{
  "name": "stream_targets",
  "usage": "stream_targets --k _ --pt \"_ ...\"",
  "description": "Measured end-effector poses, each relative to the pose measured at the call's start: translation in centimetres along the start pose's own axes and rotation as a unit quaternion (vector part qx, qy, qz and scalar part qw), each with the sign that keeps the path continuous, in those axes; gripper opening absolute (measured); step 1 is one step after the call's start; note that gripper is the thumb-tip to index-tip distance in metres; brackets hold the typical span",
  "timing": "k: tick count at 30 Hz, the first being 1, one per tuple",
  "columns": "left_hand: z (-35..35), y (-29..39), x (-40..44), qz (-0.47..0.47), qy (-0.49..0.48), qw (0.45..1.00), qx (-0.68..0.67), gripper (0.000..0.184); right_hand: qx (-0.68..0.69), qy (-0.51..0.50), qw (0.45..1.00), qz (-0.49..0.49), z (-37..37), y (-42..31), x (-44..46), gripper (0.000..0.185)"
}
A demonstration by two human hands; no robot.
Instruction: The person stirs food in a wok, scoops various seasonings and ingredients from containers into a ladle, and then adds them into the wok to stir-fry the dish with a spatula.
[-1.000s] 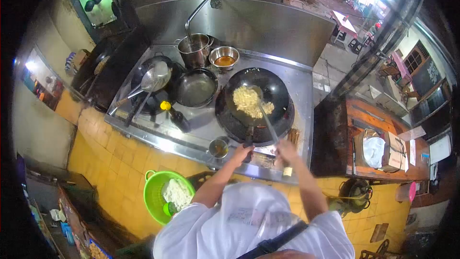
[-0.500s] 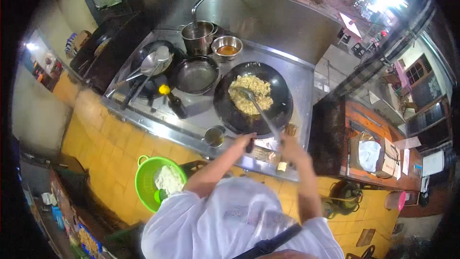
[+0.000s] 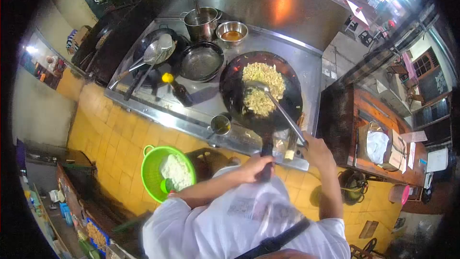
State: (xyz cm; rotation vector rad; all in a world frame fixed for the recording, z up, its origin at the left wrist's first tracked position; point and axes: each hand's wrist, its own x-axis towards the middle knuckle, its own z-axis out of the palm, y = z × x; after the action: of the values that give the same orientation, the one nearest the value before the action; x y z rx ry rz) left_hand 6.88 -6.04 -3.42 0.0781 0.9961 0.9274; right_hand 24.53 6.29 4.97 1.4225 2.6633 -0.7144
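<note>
My left hand [image 3: 257, 168] is wrapped around the handle [image 3: 266, 147] of a black wok [image 3: 231, 86], which extends toward my body. In my right hand [image 3: 317, 152] is the end of a long metal ladle [image 3: 283, 110]. Its bowl rests on pale brown food [image 3: 262, 105] that looks like fried rice, spread up the middle of the wok. A small metal cup [image 3: 220, 124] stands to the left, near the stove's front edge.
Left of the wok are a dark pan [image 3: 202, 63], a steel pot [image 3: 201, 25], a bowl of brownish liquid [image 3: 232, 34], strainers [image 3: 155, 53] and a yellow-capped bottle [image 3: 181, 93]. A green basket [image 3: 147, 172] holds white food. A wooden table [image 3: 364, 110] stands right.
My left hand and the wok handle have come closer to my body. The food has shifted up and spread in the wok. An orange glow now shows on the steel back wall.
</note>
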Motion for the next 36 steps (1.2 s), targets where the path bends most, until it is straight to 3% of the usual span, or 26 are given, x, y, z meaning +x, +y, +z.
stream_targets --k 1,3,5,7,9,10,11,13,15,16,17,18,21,22,27,30,32,33,35,36 --pt "0.5 0.2 -0.3 -0.018 -0.005 0.999 -0.049 0.014 0.007 -0.006 0.999 0.041 0.4 0.0 0.2 0.043" --pt "-0.3 3.8 1.7 -0.013 0.039 0.998 0.043 0.014 -0.018 -0.016 0.999 0.026 0.5 0.0 -0.1 0.046" --pt "-4.6 6.2 7.3 0.040 0.059 0.997 0.003 0.017 -0.052 -0.027 0.998 0.008 0.7 0.2 -0.4 0.049" --pt "-4.3 4.5 6.5 0.049 0.088 0.995 -0.015 0.017 -0.108 -0.018 0.990 0.087 2.0 0.4 0.5 0.050" --pt "-0.8 4.0 2.1 0.081 0.146 0.986 0.009 0.016 -0.140 0.023 0.985 0.097 3.7 2.4 1.7 0.052" --pt "-2.4 1.7 3.0 0.076 0.037 0.996 -0.002 0.014 -0.166 0.049 0.979 0.112 3.8 3.3 2.2 0.054" --pt "-1.7 1.6 1.0 -0.003 0.006 0.999 -0.032 0.013 -0.170 0.049 0.978 0.110 2.3 2.6 1.2 0.054" --pt "-1.8 2.2 0.8 0.007 -0.017 0.999 -0.032 0.012 -0.013 0.065 0.990 0.121 -2.0 0.1 -1.2 0.053" --pt "-4.6 1.7 4.8 0.045 0.041 0.998 -0.013 0.015 -0.005 0.093 0.989 0.114 -1.3 0.8 -2.1 0.049" --pt "-5.8 1.9 6.9 0.137 0.054 0.986 0.075 0.017 0.044 0.127 0.986 0.098 0.0 1.3 -1.3 0.050" --pt "-7.6 1.9 9.6 0.174 0.042 0.980 0.089 0.016 0.094 0.162 0.979 0.084 1.2 1.6 -0.6 0.051" --pt "-10.2 0.6 13.8 0.243 0.023 0.967 0.075 0.013 0.095 0.131 0.979 0.122 2.0 0.1 0.5 0.053" --pt "-10.8 2.2 15.8 0.233 0.038 0.967 0.093 0.015 -0.007 0.176 0.982 0.066 10.1 1.8 6.5 0.051" --pt "-10.9 2.6 16.1 0.229 0.035 0.967 0.109 0.011 -0.051 0.126 0.985 0.111 11.8 1.6 8.0 0.053" --pt "-11.4 2.9 16.0 0.234 0.064 0.963 0.119 0.014 -0.039 0.051 0.992 0.105 6.6 1.7 8.5 0.051" --pt "-10.7 3.5 15.2 0.215 0.089 0.964 0.125 0.015 0.019 0.116 0.992 0.046 7.3 3.6 6.6 0.043" --pt "-10.8 3.4 14.9 0.197 0.068 0.974 0.090 0.015 0.069 0.193 0.972 0.112 12.5 3.8 7.6 0.035" --pt "-11.0 3.5 15.1 0.199 0.068 0.974 0.086 0.015 0.066 0.192 0.973 0.109 15.8 4.8 9.2 0.035" --pt "-11.6 3.0 15.8 0.194 0.034 0.978 0.063 0.014 0.251 0.130 0.958 0.056 21.1 7.2 12.0 0.029" --pt "-11.7 3.1 15.8 0.192 0.035 0.977 0.083 0.013 0.247 0.127 0.959 0.055 18.6 6.6 11.9 0.029"
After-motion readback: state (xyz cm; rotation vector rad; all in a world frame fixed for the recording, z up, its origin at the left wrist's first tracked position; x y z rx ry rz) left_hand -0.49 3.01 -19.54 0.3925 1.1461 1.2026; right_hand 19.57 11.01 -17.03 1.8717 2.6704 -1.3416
